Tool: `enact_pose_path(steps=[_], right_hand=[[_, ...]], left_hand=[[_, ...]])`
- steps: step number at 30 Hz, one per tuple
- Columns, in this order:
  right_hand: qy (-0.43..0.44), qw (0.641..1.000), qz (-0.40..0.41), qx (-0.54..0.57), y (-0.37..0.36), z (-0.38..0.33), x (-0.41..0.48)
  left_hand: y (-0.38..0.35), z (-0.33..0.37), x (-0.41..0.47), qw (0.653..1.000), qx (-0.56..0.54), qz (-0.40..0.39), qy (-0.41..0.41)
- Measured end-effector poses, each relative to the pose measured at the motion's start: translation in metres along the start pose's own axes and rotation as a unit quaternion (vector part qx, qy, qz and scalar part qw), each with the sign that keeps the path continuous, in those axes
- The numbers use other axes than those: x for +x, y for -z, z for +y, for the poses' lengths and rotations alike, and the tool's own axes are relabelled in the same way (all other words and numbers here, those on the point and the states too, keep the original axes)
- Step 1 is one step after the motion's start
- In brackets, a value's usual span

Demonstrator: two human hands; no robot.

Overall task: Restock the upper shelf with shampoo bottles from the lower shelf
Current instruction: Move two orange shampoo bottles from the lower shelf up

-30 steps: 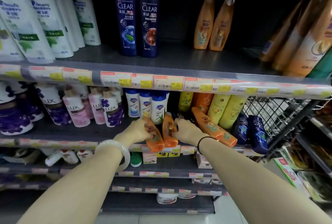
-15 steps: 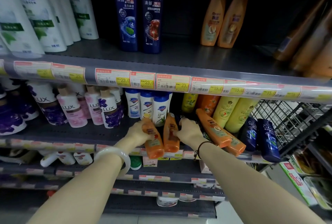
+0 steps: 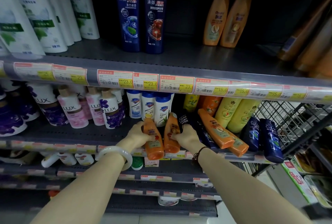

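Note:
On the lower shelf [image 3: 86,133] my left hand [image 3: 138,134] grips an orange shampoo bottle [image 3: 154,146] that lies with its cap toward me. My right hand [image 3: 186,135] grips a second orange bottle [image 3: 171,133] right beside it. Two more orange bottles [image 3: 215,130] lie to the right, next to dark blue Clear bottles [image 3: 269,139]. The upper shelf [image 3: 179,58] holds two upright orange bottles [image 3: 224,17] at the back right and two blue Clear bottles [image 3: 142,15] in the middle, with bare shelf in front of them.
White bottles [image 3: 36,11] fill the upper shelf's left side. Lux bottles [image 3: 93,108] and white-and-blue bottles [image 3: 149,105] stand on the lower shelf. A price-tag rail [image 3: 161,83] edges the upper shelf. A wire basket [image 3: 287,124] hangs at the right.
The view has tilted up and drawn closer to the shelves. Both hands have stayed on the two orange bottles, with the grip tighter and the bottles barely shifted.

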State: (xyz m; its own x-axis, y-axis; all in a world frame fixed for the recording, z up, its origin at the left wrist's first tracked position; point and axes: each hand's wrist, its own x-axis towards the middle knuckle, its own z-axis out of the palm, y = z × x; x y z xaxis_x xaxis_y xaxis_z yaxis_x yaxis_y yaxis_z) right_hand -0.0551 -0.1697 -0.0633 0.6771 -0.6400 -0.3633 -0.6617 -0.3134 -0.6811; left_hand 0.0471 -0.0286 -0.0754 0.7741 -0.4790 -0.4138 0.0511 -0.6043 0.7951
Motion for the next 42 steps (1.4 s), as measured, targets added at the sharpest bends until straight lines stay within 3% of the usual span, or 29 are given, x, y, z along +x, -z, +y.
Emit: enact_pose_path(steps=[6, 18, 30, 42], right_hand=[[-0.029, 0.996, -0.011, 0.086, -0.009, 0.004, 0.001], [-0.056, 0.972, -0.041, 0.226, -0.011, 0.015, 0.0], [-0.032, 0.971, -0.063, 0.23, -0.01, 0.022, -0.009], [0.009, 0.97, -0.071, 0.231, 0.008, 0.02, -0.028]], left_hand=[[0.0, -0.005, 0.002, 0.994, -0.096, -0.008, 0.051], [-0.004, -0.008, -0.001, 0.989, -0.133, -0.012, 0.058], [-0.009, -0.004, -0.009, 0.994, -0.092, -0.035, 0.038], [-0.005, 0.006, -0.028, 0.99, -0.126, -0.067, 0.013]])
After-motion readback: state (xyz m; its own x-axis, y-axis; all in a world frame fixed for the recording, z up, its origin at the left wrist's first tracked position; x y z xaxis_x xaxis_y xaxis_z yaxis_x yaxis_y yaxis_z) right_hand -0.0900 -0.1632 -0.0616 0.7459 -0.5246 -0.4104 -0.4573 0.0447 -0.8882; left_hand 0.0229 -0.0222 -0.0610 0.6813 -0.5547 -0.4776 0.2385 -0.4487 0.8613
